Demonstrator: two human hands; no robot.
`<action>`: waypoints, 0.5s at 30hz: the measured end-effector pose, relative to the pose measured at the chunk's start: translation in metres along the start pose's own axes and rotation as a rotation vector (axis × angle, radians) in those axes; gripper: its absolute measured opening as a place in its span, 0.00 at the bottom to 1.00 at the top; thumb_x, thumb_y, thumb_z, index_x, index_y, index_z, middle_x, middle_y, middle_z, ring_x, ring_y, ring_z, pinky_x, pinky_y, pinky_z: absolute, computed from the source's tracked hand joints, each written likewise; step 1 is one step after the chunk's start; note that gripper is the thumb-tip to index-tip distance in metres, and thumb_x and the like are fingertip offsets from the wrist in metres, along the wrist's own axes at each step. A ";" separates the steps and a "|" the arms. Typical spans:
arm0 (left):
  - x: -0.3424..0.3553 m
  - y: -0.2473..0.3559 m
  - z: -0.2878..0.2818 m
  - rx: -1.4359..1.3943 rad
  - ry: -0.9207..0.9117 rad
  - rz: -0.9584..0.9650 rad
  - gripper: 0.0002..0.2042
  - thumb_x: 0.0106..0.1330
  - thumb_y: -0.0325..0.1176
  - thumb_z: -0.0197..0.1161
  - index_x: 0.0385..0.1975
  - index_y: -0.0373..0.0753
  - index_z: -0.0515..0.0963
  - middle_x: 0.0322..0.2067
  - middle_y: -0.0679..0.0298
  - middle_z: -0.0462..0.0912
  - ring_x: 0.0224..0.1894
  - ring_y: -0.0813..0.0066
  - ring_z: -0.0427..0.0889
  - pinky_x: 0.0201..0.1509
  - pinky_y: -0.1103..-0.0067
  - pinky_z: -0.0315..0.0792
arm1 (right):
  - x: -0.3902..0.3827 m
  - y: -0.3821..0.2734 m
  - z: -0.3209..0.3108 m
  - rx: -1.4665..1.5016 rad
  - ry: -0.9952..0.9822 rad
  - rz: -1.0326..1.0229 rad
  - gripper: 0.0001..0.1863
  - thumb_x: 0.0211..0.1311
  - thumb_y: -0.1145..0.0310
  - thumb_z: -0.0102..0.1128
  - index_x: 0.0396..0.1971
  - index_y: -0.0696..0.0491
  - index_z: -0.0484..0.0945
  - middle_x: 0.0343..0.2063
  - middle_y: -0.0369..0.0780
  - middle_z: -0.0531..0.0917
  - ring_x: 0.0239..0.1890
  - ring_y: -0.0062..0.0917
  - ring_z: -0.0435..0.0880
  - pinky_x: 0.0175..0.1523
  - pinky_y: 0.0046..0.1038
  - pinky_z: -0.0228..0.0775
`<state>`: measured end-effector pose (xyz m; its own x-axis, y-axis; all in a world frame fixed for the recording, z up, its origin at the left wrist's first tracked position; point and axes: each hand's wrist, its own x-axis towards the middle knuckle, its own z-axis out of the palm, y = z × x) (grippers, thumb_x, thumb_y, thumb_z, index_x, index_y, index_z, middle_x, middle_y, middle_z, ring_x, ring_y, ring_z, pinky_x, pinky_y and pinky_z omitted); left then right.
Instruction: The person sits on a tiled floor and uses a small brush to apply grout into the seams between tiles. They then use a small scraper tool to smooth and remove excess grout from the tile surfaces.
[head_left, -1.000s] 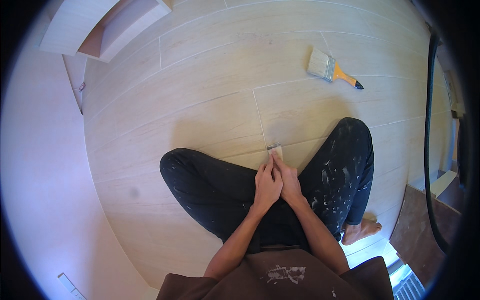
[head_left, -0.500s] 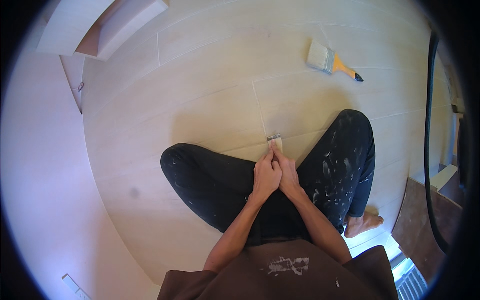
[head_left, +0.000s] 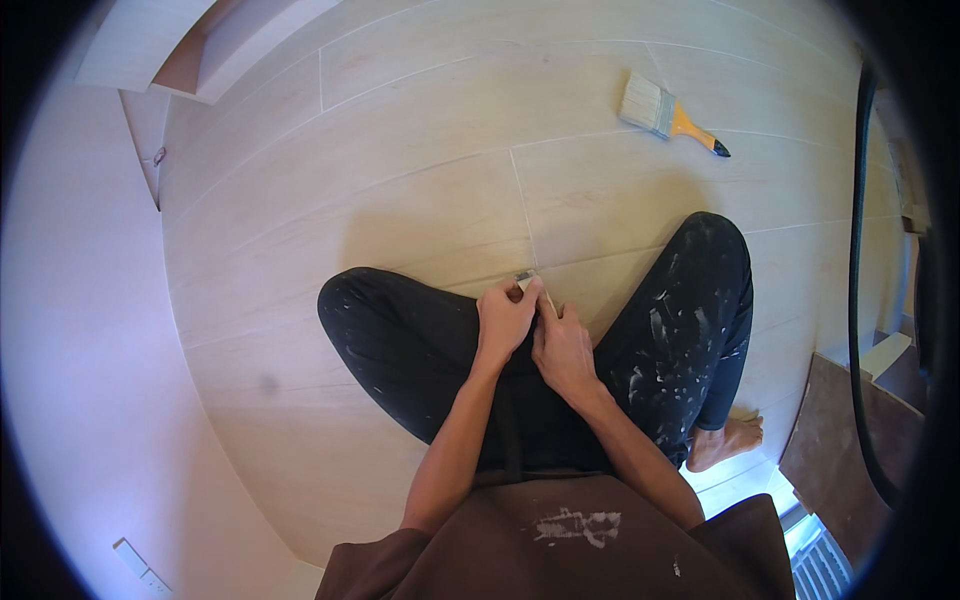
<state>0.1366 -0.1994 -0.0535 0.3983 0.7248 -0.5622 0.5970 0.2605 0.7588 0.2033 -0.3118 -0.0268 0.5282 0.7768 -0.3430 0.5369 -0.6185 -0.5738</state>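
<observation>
Head view shows us a small, pale, dark-ended flat piece (head_left: 526,276) between the bent legs (head_left: 400,340), over the tiled floor (head_left: 420,220), the left hand's (head_left: 506,315) grip pinched around its far part and the right hand's (head_left: 566,350) closed on its near part. We judge the handling to be under way, since the piece is not yet put down and no finished result shows. We see the wide brush (head_left: 650,105) lying apart, in neither hand; how much work remains we cannot tell.

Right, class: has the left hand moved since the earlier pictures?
Yes: judged against the pale floor seam, the left hand has shifted leftward and slightly forward.
</observation>
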 end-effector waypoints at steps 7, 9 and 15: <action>0.009 -0.005 0.010 -0.050 0.064 -0.068 0.17 0.70 0.36 0.70 0.25 0.27 0.81 0.24 0.60 0.85 0.28 0.80 0.78 0.32 0.74 0.73 | 0.002 -0.001 0.006 0.029 -0.015 0.064 0.31 0.72 0.74 0.56 0.74 0.49 0.68 0.38 0.55 0.74 0.34 0.56 0.82 0.41 0.53 0.77; 0.008 -0.007 0.011 -0.022 0.086 -0.061 0.16 0.70 0.35 0.70 0.25 0.28 0.82 0.24 0.60 0.85 0.27 0.80 0.78 0.31 0.74 0.72 | 0.002 0.000 0.006 0.024 -0.056 0.066 0.32 0.71 0.74 0.56 0.75 0.50 0.67 0.43 0.56 0.75 0.35 0.58 0.84 0.42 0.55 0.79; 0.019 -0.014 0.011 0.039 0.051 -0.187 0.17 0.70 0.36 0.70 0.25 0.27 0.82 0.22 0.61 0.85 0.25 0.79 0.79 0.29 0.75 0.73 | 0.011 0.003 0.009 0.072 -0.059 -0.008 0.35 0.67 0.77 0.57 0.76 0.54 0.64 0.49 0.59 0.76 0.38 0.60 0.85 0.44 0.54 0.80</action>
<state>0.1438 -0.1960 -0.0786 0.2422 0.6980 -0.6739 0.6844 0.3694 0.6286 0.2044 -0.3044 -0.0391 0.4837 0.7885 -0.3799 0.4911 -0.6038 -0.6279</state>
